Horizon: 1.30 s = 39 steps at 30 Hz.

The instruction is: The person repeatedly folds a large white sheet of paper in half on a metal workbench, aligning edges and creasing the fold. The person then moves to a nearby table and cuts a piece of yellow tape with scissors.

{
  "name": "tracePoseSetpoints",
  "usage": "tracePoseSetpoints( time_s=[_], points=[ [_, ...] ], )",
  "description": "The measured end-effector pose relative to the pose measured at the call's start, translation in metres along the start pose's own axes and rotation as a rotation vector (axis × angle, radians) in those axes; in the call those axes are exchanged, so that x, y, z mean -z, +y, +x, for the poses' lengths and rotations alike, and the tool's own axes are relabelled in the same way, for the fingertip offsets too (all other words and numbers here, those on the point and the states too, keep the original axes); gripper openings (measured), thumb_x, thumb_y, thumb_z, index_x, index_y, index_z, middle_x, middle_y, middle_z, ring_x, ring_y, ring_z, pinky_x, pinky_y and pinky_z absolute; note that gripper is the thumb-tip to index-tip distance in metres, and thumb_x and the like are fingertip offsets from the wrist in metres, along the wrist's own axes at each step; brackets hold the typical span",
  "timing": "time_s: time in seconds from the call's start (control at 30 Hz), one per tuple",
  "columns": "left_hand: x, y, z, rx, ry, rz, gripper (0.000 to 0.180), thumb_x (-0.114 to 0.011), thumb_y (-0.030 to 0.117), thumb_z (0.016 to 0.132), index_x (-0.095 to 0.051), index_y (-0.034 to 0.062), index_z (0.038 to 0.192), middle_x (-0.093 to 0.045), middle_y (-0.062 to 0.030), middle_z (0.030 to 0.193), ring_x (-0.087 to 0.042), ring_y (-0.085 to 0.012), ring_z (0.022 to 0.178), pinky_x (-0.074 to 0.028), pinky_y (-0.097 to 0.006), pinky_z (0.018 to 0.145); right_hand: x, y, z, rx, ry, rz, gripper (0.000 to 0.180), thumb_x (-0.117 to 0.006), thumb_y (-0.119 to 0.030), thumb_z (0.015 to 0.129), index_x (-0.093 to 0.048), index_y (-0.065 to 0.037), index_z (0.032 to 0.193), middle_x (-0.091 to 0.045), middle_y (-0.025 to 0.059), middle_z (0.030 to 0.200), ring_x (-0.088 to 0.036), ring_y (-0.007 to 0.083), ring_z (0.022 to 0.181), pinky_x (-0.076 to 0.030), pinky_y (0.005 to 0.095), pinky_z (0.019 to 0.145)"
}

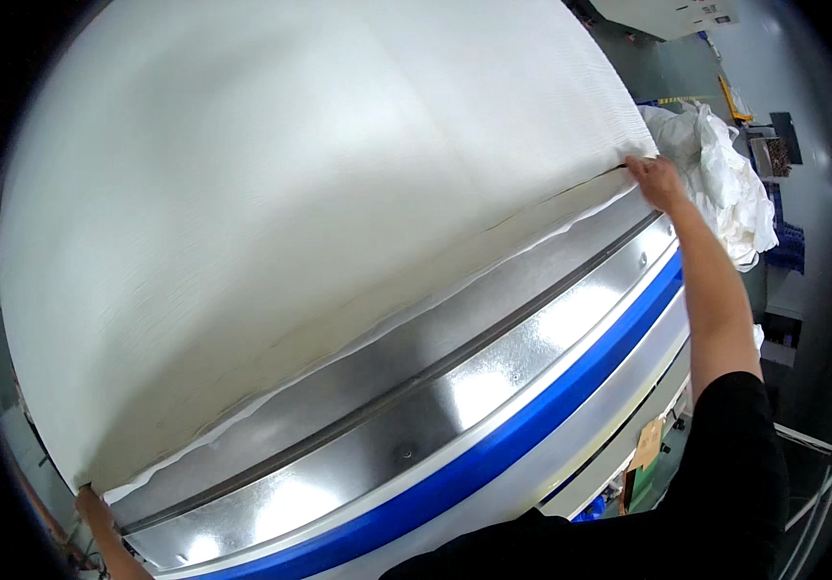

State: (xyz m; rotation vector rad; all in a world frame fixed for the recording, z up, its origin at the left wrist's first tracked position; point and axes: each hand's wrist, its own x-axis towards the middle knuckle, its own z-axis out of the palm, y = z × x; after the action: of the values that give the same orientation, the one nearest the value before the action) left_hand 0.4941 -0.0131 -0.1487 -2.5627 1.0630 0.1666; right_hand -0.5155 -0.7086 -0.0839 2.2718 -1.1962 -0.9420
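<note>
Right hand [656, 182] gripping the white cloth [290, 193] at far right, left hand [95, 510] pinching its near-left corner; if we tug unevenly, it could skew or wrinkle!

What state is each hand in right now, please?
Left hand: at a corner of the cloth; grip cannot be told.
Right hand: closed on the cloth's edge.

Arms [715, 300] spread wide, left hand [94, 510] partly hidden, right hand [657, 182] curled
</note>
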Motion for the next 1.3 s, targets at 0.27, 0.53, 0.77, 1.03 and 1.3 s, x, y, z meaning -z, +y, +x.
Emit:
tracePoseSetpoints(
  time_s=[0.27,0.53,0.77,1.03,1.3],
  points=[
    [-0.011,-0.068,-0.021,0.008,-0.113,0.227,0.022,-0.057,0.005,0.083,-0.062,0.0017,0.104,-0.065,-0.0197,0.102,-0.062,-0.0378,0.095,-0.049,-0.046,0.08,0.011,-0.014,0.024,-0.19,-0.1,0.335,0.039,-0.056,-0.012,0.086,-0.058,-0.01,0.124,-0.062,0.0118,0.122,-0.059,0.0308,0.111,-0.045,0.039,0.1],
    [0.09,0.073,-0.033,0.008,-0.157,0.313,0.035,-0.047,0.008,0.088,-0.065,0.0228,0.114,-0.067,-0.0099,0.106,-0.063,-0.034,0.096,-0.05,-0.045,0.082,0.003,0.056,-0.007,-0.105,0.043,0.49,0.045,-0.059,-0.002,0.078,-0.062,-0.012,0.121,-0.064,0.0173,0.116,-0.062,0.0344,0.105,-0.047,0.0417,0.092],
    [0.163,0.02,-0.088,-0.044,-0.113,0.302,0.032,-0.05,0.01,0.086,-0.066,0.017,0.112,-0.067,-0.0145,0.103,-0.062,-0.0364,0.098,-0.048,-0.045,0.086,-0.012,0.158,-0.052,-0.154,0.062,0.39,0.045,-0.056,-0.006,0.087,-0.052,-0.007,0.132,-0.059,0.016,0.127,-0.054,0.0315,0.12,-0.042,0.0375,0.101],
    [0.111,0.029,-0.2,-0.172,-0.69,0.569,0.033,-0.049,0.007,0.084,-0.068,0.0187,0.108,-0.065,-0.0079,0.117,-0.06,-0.0253,0.11,-0.04,-0.047,0.101,-0.055,0.128,-0.166,0.103,-0.164,0.323,0.043,-0.055,0.002,0.075,-0.06,-0.005,0.117,-0.065,0.0175,0.113,-0.06,0.0354,0.105,-0.046,0.0405,0.093],
    [0.046,0.067,-0.261,-0.3,-1.087,0.717,0.025,-0.058,0.009,0.08,-0.072,0.0141,0.1,-0.068,-0.0076,0.112,-0.062,-0.027,0.109,-0.046,-0.044,0.093,-0.082,0.06,-0.219,0.335,-0.472,0.137,0.023,-0.057,-0.007,0.078,-0.065,-0.006,0.1,-0.066,0.0151,0.097,-0.06,0.0348,0.094,-0.047,0.0445,0.085]
  ],
)
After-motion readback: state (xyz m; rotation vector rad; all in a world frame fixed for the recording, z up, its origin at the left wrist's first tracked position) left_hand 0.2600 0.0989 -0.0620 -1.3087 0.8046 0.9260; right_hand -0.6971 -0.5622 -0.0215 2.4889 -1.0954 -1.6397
